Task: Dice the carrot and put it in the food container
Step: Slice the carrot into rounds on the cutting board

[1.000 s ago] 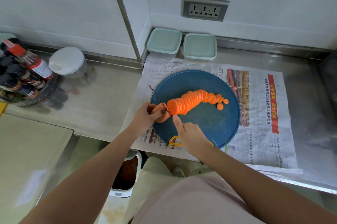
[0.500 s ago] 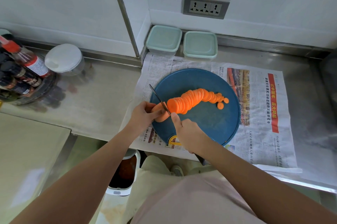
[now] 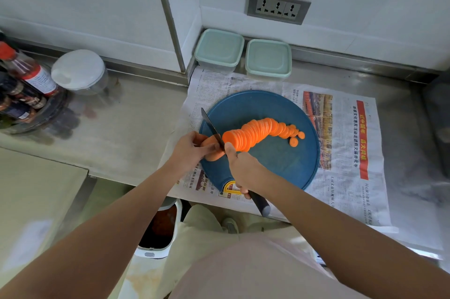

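While the left hand point(image 3: 188, 150) pinches the uncut carrot stub point(image 3: 212, 152) at the near left edge of the round blue cutting board point(image 3: 280, 162), the right hand point(image 3: 243, 172) is wrapped tight around the dark handle of a knife point(image 3: 212, 128), index finger stretched along the spine. The blade stands between the two hands, edge down on the carrot, its tip pointing away toward the wall. Left fingers curl over the stub just beside the blade's left face; on the blade's right side a leaning row of carrot slices point(image 3: 258, 131) fans across the middle of the board, and a couple of loose rounds lie flat at its far end. The handle's butt pokes out behind the right palm, past the board's near rim. Under the board lies a spread newspaper point(image 3: 345, 142) on the steel counter point(image 3: 136, 128). Two lidded pale green food containers point(image 3: 243, 55) sit side by side against the wall, well apart from the carrot, beyond the board's far edge.
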The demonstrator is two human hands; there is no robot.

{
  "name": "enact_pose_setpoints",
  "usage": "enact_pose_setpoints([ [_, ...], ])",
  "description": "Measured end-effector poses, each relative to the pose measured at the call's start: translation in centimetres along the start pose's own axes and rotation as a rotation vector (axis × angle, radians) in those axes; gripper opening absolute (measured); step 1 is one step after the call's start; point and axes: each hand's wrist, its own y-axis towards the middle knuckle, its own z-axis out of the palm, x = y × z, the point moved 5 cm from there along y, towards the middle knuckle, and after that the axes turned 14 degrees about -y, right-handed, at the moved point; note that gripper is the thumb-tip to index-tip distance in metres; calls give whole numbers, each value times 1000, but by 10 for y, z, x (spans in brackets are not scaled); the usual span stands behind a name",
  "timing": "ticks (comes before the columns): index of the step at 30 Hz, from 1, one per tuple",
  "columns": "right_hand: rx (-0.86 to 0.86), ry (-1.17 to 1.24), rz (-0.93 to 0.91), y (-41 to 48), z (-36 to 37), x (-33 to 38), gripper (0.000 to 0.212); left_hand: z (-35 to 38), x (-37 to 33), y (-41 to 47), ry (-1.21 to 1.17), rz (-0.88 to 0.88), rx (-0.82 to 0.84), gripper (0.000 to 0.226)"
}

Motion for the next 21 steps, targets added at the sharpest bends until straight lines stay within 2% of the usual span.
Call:
enact_pose_setpoints([
  [1, 21, -2, 56, 0, 3, 2, 67, 0, 0, 2, -22, 3, 28, 38],
  [3, 2, -44, 28, 2, 5, 5, 73, -2, -1, 4, -60, -2, 67, 39],
  [7, -65, 1, -52, 9, 10, 3, 57, -5, -5, 4, -101, -24, 113, 31],
  [10, -107, 13, -107, 12, 13, 0, 54, -7, -5, 5, -138, -44, 135, 31],
  [15, -137, -19, 6, 15, 15, -2, 62, -6, -8, 4, -41, -26, 150, 42],
  [21, -107, 48, -13, 17, 10, -1, 61, -4, -8, 1, 5, -18, 116, 50],
])
